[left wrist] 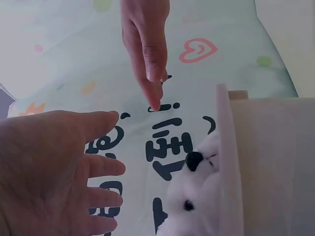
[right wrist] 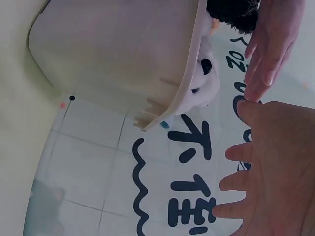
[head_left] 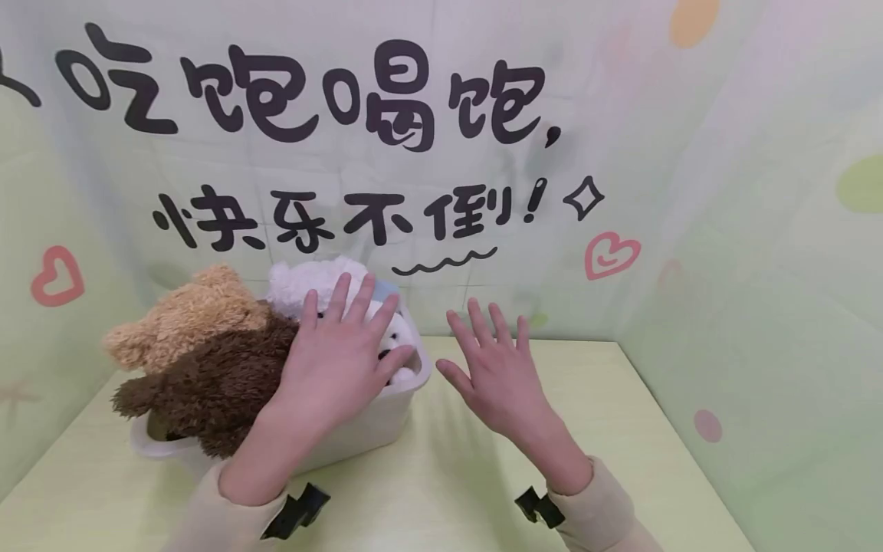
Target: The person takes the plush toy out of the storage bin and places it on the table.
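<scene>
In the head view my left hand (head_left: 338,360) hovers palm down over a white bin (head_left: 386,418), its fingers straight and spread. It covers part of a white plush toy (head_left: 396,322) with black eyes and nose, whose face shows in the left wrist view. To the right of the bin, my right hand (head_left: 500,376) is held above the table, fingers spread, holding nothing. A dark brown plush toy (head_left: 221,383) and a light tan plush toy (head_left: 193,314) pile up at the bin's left. Fluffy white plush (head_left: 303,284) rises at the back of the bin.
The bin stands on a pale yellow table (head_left: 552,414), left of centre. A printed curtain (head_left: 455,161) with black writing and hearts hangs behind the table and along both sides. A small blue patch (head_left: 385,291) shows at the bin's back corner. Both sleeves carry black straps.
</scene>
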`<state>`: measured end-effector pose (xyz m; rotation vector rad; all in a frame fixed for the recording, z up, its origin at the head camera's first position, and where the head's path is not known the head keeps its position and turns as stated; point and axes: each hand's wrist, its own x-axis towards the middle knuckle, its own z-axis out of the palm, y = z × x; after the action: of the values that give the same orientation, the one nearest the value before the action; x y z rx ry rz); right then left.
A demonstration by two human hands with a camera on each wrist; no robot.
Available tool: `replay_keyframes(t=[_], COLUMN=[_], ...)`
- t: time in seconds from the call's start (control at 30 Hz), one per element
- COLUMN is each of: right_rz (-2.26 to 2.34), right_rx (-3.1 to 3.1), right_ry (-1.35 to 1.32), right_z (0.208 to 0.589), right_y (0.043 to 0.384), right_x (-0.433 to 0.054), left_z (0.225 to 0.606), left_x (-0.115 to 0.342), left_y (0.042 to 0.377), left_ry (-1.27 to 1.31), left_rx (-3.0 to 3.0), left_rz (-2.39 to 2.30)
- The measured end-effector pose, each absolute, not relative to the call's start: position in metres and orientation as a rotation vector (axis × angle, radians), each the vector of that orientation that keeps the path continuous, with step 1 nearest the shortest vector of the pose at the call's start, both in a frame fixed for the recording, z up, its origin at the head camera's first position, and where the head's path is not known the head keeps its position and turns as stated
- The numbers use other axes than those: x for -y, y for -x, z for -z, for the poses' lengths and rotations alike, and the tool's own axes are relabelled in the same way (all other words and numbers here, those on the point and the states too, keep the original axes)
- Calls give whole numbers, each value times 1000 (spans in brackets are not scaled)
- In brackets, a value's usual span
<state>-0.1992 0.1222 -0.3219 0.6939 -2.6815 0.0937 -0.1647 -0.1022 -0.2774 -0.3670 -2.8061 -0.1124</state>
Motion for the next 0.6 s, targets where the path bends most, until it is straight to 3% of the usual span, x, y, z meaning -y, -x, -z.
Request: replay_keyframes(t=[0.6], right_rz=[-147], right_rx=[2571], right_ry=[-987], right_z=[340], right_y=[204], right_x=[-101], left_z=[272], left_x=[173], left_y=[107], left_ry=[225], left_rx=[2617], left_rz=[104])
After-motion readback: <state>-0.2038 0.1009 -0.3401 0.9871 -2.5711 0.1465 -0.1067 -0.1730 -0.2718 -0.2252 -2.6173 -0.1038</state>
